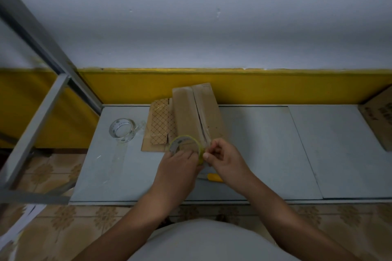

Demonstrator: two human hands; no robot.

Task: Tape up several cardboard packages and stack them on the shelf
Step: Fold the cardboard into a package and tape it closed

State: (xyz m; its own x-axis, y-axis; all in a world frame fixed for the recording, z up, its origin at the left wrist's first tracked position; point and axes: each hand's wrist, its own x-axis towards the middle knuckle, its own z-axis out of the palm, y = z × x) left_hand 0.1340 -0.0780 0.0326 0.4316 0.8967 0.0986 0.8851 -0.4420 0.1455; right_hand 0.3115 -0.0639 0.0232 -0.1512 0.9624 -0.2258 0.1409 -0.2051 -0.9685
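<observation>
- Position: long brown cardboard box (197,112) on grey tabletop (265,144), centre seam looks untaped.
- Grip: left hand (180,163) holds yellow-rimmed tape roll (183,144) at box's near end; right hand (224,159) pinches its edge.
- Status: taping barely begun; stacking on grey metal shelf frame (48,99) pending.

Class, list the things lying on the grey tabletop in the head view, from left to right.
Clear tape roll → patterned flat cardboard package → tall brown cardboard box → printed cardboard box at the right edge.
</observation>
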